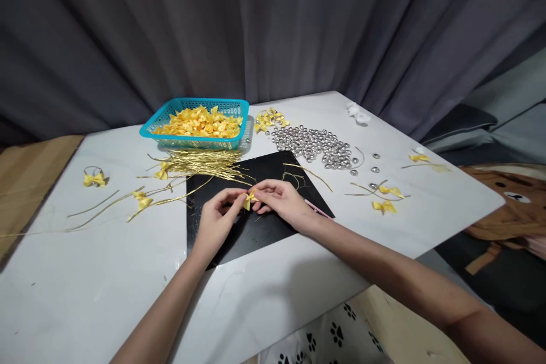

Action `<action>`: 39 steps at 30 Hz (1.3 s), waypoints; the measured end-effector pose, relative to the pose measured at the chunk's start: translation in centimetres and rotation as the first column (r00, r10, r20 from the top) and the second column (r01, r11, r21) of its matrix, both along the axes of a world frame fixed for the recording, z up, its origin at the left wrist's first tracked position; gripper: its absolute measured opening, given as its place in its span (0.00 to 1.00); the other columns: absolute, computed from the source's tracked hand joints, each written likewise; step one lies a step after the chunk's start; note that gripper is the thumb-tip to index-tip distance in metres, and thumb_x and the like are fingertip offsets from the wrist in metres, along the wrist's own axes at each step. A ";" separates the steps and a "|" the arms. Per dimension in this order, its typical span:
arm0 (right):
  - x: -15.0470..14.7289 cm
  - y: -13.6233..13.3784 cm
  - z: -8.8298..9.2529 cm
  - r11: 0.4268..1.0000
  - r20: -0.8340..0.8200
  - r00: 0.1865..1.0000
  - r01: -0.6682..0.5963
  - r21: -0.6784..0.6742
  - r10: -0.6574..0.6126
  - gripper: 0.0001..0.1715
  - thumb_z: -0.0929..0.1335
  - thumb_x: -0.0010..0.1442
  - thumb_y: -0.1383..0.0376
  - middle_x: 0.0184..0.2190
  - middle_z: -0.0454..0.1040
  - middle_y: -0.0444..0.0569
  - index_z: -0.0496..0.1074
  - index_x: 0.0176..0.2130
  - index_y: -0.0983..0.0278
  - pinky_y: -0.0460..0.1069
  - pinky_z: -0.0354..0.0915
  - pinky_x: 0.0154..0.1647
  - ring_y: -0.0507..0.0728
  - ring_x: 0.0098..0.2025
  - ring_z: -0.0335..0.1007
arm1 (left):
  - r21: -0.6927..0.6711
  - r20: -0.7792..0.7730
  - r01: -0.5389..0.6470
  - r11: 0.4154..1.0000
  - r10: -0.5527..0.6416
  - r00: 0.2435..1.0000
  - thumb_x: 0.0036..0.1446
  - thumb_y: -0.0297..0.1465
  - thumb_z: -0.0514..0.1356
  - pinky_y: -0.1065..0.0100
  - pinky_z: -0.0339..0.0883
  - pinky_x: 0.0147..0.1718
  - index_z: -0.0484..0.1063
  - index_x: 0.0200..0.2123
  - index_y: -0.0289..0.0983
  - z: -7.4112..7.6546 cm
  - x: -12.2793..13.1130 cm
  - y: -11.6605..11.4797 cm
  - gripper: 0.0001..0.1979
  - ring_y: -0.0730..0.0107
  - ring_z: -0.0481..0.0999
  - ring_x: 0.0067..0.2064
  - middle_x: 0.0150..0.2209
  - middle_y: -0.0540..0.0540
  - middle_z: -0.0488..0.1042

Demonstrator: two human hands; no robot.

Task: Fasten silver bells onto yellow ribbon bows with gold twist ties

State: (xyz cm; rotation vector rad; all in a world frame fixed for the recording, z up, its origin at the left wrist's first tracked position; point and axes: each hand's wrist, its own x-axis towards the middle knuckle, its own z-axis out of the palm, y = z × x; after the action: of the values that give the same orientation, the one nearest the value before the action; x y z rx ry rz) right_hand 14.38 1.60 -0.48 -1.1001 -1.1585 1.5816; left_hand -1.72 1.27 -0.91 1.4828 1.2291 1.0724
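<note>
Over a black mat [239,242], both my hands meet around a small yellow ribbon bow [247,202]. My left hand [218,213] pinches the bow's left side between thumb and fingers. From the other side, my right hand [281,199] grips it with thumb and forefinger, its remaining fingers curled behind. Parts of the bow are hidden by the fingertips. Just beyond the hands lies a bundle of gold cords [205,162], some reaching onto the mat. A loose gold cord [313,175] crosses the mat's right edge.
A turquoise basket [191,138] full of yellow bows stands at the back. Silver heart-shaped beads [315,145] are heaped right of it, near a pile of finished bows [271,118]. More bows [384,206] and cords lie at the right, others [143,201] at the left.
</note>
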 end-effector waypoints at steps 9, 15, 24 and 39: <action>0.7 0.3 0.3 0.981 0.195 0.980 -0.085 0.173 0.050 0.05 0.67 0.55 0.66 0.21 0.69 0.41 0.67 0.30 0.66 0.41 0.64 0.25 0.46 0.23 0.67 | -0.064 0.074 0.032 0.997 -0.028 0.997 0.48 0.37 0.63 0.73 0.62 0.26 0.71 0.27 0.34 0.3 0.0 0.2 0.11 0.75 0.67 0.25 0.23 0.51 0.69; 0.4 0.4 0.2 0.998 0.085 0.996 -0.006 -0.063 0.011 0.06 0.66 0.57 0.67 0.17 0.67 0.39 0.66 0.29 0.67 0.42 0.67 0.24 0.46 0.20 0.65 | -0.062 0.068 0.025 0.998 -0.021 0.997 0.49 0.37 0.61 0.73 0.63 0.28 0.70 0.28 0.34 0.1 0.2 0.1 0.11 0.75 0.67 0.26 0.24 0.51 0.70; 0.0 0.1 0.1 0.998 0.216 0.974 -0.066 -0.007 0.066 0.06 0.65 0.55 0.65 0.14 0.64 0.38 0.67 0.30 0.67 0.41 0.61 0.18 0.46 0.15 0.60 | -0.134 0.127 0.058 0.989 -0.041 0.991 0.42 0.37 0.65 0.71 0.65 0.31 0.69 0.30 0.35 0.2 0.3 0.2 0.14 0.72 0.71 0.30 0.28 0.49 0.72; 10.2 2.8 1.8 0.881 0.672 0.584 0.182 0.437 -0.455 0.12 0.65 0.49 0.61 0.27 0.73 0.51 0.71 0.30 0.67 0.48 0.61 0.23 0.51 0.20 0.61 | 0.136 -0.545 0.040 0.990 0.041 0.837 0.54 0.31 0.52 0.69 0.59 0.28 0.68 0.32 0.38 -0.3 -0.8 0.0 0.06 0.69 0.70 0.29 0.30 0.48 0.72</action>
State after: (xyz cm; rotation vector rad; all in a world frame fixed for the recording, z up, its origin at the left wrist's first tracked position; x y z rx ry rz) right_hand 24.60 4.43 1.31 -1.7071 -1.5651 0.5542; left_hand -2.53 1.31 -1.18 1.9894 1.5643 0.7617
